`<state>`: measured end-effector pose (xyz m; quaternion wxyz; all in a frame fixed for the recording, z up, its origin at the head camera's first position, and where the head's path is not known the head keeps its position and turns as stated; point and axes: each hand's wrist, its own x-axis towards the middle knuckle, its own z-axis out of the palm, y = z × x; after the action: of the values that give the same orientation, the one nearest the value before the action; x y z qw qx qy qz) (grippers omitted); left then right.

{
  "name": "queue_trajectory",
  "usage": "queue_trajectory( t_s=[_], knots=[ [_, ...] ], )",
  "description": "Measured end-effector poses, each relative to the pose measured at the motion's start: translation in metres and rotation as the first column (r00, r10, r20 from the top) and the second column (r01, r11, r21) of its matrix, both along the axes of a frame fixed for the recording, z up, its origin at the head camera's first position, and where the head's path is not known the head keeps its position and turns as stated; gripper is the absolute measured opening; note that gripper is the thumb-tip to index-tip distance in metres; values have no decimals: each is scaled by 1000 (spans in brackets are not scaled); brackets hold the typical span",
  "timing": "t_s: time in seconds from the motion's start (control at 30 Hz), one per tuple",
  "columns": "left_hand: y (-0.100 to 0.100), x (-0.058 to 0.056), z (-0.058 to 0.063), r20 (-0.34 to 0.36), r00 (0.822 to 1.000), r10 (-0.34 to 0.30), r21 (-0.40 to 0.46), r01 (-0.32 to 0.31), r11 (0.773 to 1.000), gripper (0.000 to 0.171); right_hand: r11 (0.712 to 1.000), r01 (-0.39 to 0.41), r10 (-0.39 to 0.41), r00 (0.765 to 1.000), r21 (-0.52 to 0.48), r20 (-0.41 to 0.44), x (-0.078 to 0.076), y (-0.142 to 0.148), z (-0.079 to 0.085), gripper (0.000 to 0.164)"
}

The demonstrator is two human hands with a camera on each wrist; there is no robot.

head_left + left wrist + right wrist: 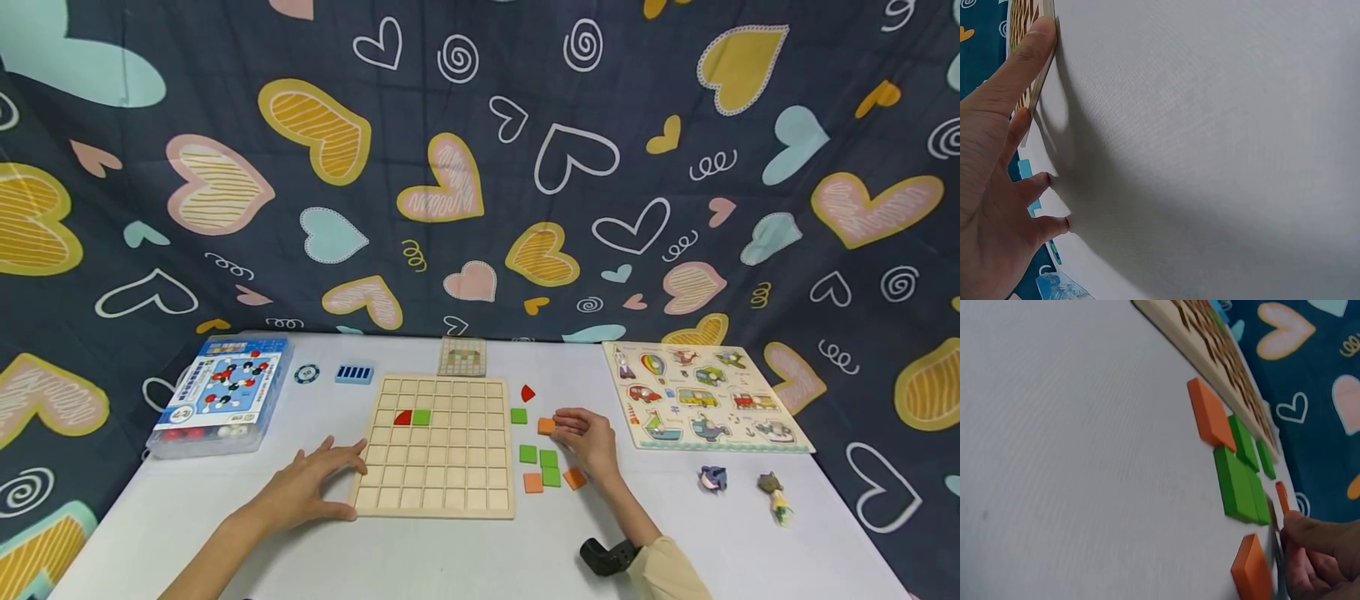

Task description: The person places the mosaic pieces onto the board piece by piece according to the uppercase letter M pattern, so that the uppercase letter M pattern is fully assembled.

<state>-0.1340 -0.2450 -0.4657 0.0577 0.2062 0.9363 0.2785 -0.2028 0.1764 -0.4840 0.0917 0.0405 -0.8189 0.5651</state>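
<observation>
A wooden grid board (438, 481) lies flat on the table, with a red quarter-circle tile (403, 417) and a green square tile (422, 417) side by side in its cells. Along the board's left edge rests my left hand (303, 487), thumb and index fingertip touching the rim (1043, 69) and the other fingers spread. To the right of the board, my right hand (591, 442) pinches an orange square tile (547, 427) between thumb and fingers. Loose green tiles (528, 454), orange tiles (533, 483) and a red quarter-circle piece (528, 392) lie between board and hand.
A small pattern card (462, 357) stands behind the board. At left are a boxed molecule set (225, 392), a round chip (307, 373) and a blue slotted block (355, 373). A picture puzzle (701, 400) and two small figurines (713, 478) lie at right.
</observation>
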Motion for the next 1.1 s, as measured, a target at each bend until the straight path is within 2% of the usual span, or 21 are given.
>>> queue_trajectory(
  t_s=[0.2,0.4,0.57,0.9,1.1],
  knots=[
    [0,0,-1,6,1000,0,-2,0,1000,48,1000,28,-26,995,-12,92,-3,-11,3,28],
    [0,0,-2,7,1000,6,-6,-6,1000,48,999,37,-34,992,-25,119,-6,-25,5,27],
    [0,-1,-2,7,1000,7,-7,-7,1000,49,999,16,-10,993,-46,118,-7,-37,7,28],
    [-1,0,-2,16,1000,5,0,-5,1000,49,986,-85,98,992,-147,84,-11,-63,3,30],
    [0,0,-1,12,1000,5,6,-5,1000,49,983,-115,126,989,-140,71,-15,-82,4,30]
  ],
)
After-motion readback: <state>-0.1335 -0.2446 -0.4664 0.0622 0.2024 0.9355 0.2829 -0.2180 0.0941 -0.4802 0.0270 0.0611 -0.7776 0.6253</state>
